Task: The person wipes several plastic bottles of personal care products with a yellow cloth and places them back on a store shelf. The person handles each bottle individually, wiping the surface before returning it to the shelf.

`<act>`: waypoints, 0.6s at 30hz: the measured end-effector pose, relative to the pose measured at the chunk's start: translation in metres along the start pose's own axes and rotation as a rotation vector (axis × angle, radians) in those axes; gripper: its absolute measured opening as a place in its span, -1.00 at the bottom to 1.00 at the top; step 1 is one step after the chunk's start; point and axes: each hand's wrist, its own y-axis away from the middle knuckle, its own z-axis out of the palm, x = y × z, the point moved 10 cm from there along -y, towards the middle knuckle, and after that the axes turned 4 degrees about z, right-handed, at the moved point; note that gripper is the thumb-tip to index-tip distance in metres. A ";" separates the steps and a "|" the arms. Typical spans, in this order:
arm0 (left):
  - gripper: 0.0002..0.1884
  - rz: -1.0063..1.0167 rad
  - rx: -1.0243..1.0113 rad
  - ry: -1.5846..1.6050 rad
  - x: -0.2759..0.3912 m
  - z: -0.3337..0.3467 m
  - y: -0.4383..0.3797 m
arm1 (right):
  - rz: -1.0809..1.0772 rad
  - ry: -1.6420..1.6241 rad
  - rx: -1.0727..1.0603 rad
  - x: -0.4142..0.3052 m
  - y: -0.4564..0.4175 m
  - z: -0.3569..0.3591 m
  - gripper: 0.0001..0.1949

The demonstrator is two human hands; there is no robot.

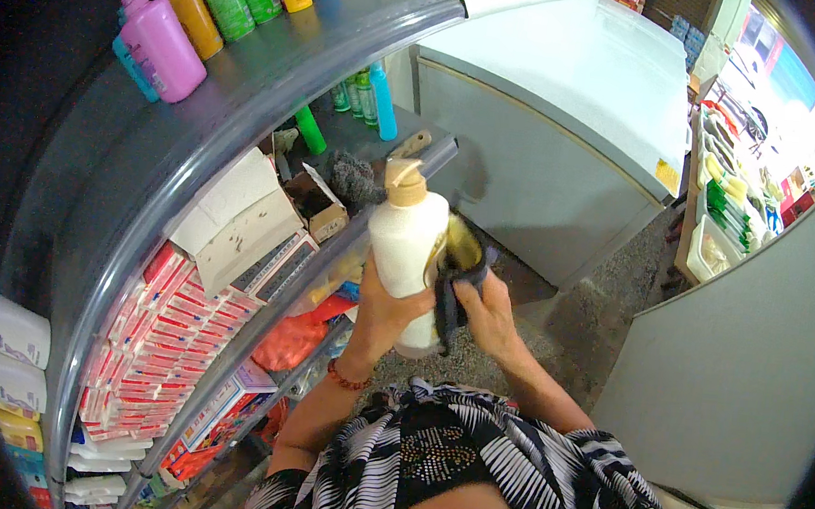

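My left hand [395,304] is closed around a cream-white pump bottle [406,244] with a gold-beige pump head, held upright in front of me. My right hand [487,307] grips a dark cloth-like item [452,301] with a yellowish patch, pressed against the bottle's right side. The item's exact kind is too blurred to tell. A red beaded bracelet [347,377] circles my left wrist.
At left, a curved grey shelf unit [248,91] holds a pink bottle [165,49], spray cans, small red-and-white boxes [178,337] and an opened cardboard box [239,205]. A white-topped chest freezer [559,58] stands ahead. Goods lie on a table at right.
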 end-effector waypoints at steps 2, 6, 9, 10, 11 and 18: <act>-0.18 0.083 0.122 -0.122 0.016 -0.012 -0.007 | 0.099 -0.224 -0.019 0.016 0.006 -0.002 -0.63; -0.11 0.300 0.241 -0.467 0.029 -0.014 -0.009 | 0.195 -0.656 0.215 0.041 -0.019 -0.023 -0.65; -0.12 0.529 0.253 -0.722 0.036 0.010 -0.005 | 0.014 -0.139 0.177 -0.019 -0.048 -0.004 -0.41; -0.09 0.602 0.263 -0.740 0.034 0.005 -0.002 | 0.186 -0.160 0.100 -0.016 -0.053 0.008 -0.30; -0.06 0.596 0.278 -0.787 0.028 0.000 -0.002 | 0.127 -0.151 0.094 -0.020 -0.058 0.010 -0.30; -0.11 0.200 0.143 -0.709 0.014 -0.016 0.001 | 0.101 -0.509 -0.078 -0.002 -0.058 0.031 -0.50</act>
